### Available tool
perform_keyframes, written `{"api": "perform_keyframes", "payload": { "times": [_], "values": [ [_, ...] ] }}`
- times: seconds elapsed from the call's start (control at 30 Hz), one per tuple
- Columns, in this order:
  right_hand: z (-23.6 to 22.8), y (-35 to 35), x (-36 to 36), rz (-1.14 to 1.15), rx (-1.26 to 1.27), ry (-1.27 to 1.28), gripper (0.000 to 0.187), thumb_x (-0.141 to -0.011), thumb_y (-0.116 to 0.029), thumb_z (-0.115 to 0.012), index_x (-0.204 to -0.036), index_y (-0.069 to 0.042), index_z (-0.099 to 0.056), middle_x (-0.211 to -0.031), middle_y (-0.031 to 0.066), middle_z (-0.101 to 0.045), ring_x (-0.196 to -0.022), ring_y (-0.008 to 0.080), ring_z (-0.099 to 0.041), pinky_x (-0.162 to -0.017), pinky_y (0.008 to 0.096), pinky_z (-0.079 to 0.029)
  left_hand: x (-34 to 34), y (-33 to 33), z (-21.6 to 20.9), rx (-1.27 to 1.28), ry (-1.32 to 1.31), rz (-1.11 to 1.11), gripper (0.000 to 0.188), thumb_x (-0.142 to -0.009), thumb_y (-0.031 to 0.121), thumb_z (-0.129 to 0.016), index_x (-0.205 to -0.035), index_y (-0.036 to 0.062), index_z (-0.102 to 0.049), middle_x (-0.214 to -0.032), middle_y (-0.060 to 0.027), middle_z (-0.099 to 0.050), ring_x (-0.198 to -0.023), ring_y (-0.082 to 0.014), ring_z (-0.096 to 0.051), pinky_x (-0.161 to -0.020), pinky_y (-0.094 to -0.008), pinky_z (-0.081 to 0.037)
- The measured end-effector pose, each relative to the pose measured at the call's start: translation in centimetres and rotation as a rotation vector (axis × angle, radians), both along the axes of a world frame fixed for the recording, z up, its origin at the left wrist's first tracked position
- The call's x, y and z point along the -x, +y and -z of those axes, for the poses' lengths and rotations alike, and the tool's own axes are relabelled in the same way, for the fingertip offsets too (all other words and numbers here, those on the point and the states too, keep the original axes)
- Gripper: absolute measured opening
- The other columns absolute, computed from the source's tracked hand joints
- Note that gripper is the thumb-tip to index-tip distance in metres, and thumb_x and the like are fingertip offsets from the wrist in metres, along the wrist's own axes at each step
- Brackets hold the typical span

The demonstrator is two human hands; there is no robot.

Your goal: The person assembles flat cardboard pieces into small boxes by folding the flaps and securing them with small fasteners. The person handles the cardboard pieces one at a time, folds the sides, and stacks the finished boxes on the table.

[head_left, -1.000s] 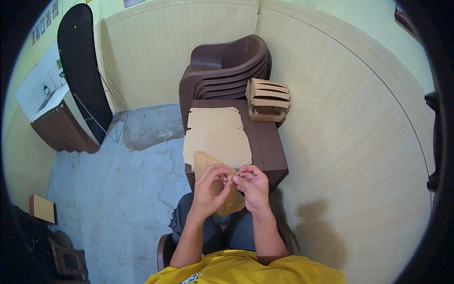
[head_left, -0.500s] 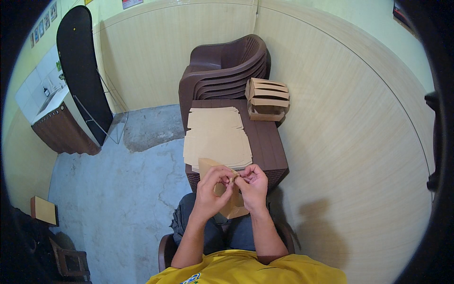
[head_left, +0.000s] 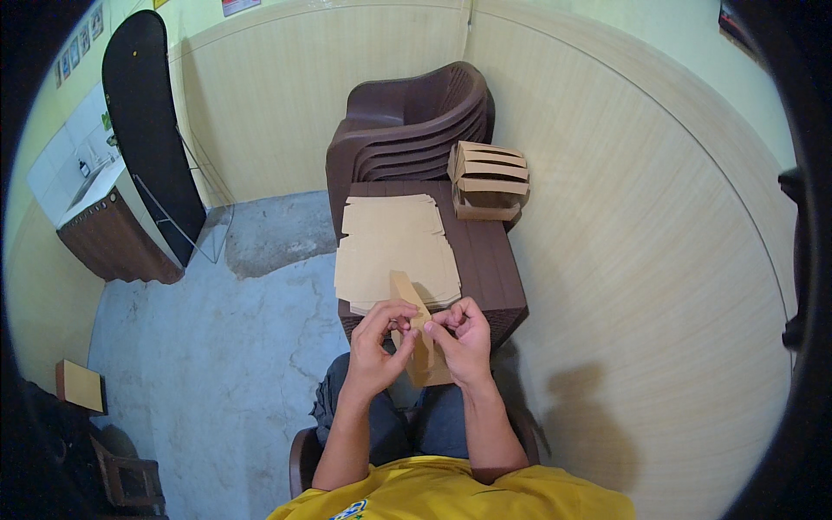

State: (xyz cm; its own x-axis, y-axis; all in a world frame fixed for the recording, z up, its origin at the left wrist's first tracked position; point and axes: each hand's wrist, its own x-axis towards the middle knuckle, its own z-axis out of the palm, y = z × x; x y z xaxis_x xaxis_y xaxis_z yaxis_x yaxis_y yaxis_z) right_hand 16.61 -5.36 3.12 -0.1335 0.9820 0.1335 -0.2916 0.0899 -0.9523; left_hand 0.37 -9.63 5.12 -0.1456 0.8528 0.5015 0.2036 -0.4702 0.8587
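Note:
Above my lap, at the near edge of the table, I hold a partly folded brown cardboard box [head_left: 421, 362], tilted with one narrow panel standing up. My left hand [head_left: 371, 348] curls round its left side, thumb and fingertips at the upper fold. On the other side my right hand [head_left: 468, 347] pinches the cardboard edge between thumb and fingers. Part of the box is hidden behind my hands. Just beyond it lies a stack of flat cardboard box blanks [head_left: 394, 247] with notched edges.
The stack rests on a brown plastic table [head_left: 496, 273]. Several folded cardboard boxes [head_left: 490, 184] are piled at its far right corner. Behind stand stacked brown plastic chairs [head_left: 412, 121]. A wood-look wall [head_left: 624, 243] runs along the right, and a blue-grey floor [head_left: 217, 347] lies left.
The box has turned in my hands, its raised panel now narrower and shifted to the right. My left fingers have moved slightly left and opened a little; my right hand stays nearly in place.

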Motion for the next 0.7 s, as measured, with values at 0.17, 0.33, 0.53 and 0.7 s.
{"api": "perform_keyframes", "payload": {
  "times": [0.17, 0.33, 0.53, 0.7],
  "values": [
    [-0.4, 0.5, -1.5, -0.204, 0.087, 0.143, 0.036, -0.091, 0.007, -0.082, -0.101, -0.01, -0.052, -0.096, 0.0066, -0.076, -0.09, 0.0104, -0.071, -0.08, 0.0264, -0.057, 0.2, -0.2, -0.2, -0.004, -0.05, 0.045, 0.032, -0.09, -0.01, -0.073, -0.12, -0.0002, -0.072, -0.122, -0.0118, -0.07, -0.095, -0.015, -0.068, -0.088, -0.0288, -0.058],
    [-0.5, 0.7, -2.4, -0.291, 0.242, 0.234, 0.034, -0.089, 0.005, -0.084, -0.105, -0.009, -0.058, -0.094, 0.0079, -0.078, -0.083, 0.0137, -0.074, -0.073, 0.0274, -0.06, 0.8, -0.3, -0.7, 0.013, 0.073, 0.099, 0.035, -0.092, -0.009, -0.072, -0.125, 0.0005, -0.073, -0.129, -0.0117, -0.071, -0.103, -0.0187, -0.071, -0.091, -0.0311, -0.058],
    [-0.7, 0.7, -2.7, -0.234, 0.301, 0.297, 0.035, -0.087, 0.007, -0.085, -0.104, -0.008, -0.058, -0.095, 0.0115, -0.079, -0.083, 0.0169, -0.077, -0.073, 0.0298, -0.063, 0.0, -0.9, -1.2, 0.057, 0.079, 0.046, 0.06, -0.087, 0.001, -0.08, -0.145, 0.003, -0.063, -0.131, -0.0167, -0.073, -0.11, -0.0277, -0.075, -0.096, -0.0346, -0.059],
    [-1.2, 0.9, -1.2, 0.024, 0.177, 0.302, 0.034, -0.087, 0.008, -0.085, -0.106, -0.006, -0.06, -0.104, 0.016, -0.079, -0.093, 0.0181, -0.077, -0.081, 0.0319, -0.065, -0.5, -1.0, 1.1, 0.313, 0.293, 0.046, 0.068, -0.088, 0.01, -0.079, -0.151, 0.0012, -0.055, -0.137, -0.0247, -0.069, -0.124, -0.0423, -0.068, -0.103, -0.0438, -0.056]
  ]
}}
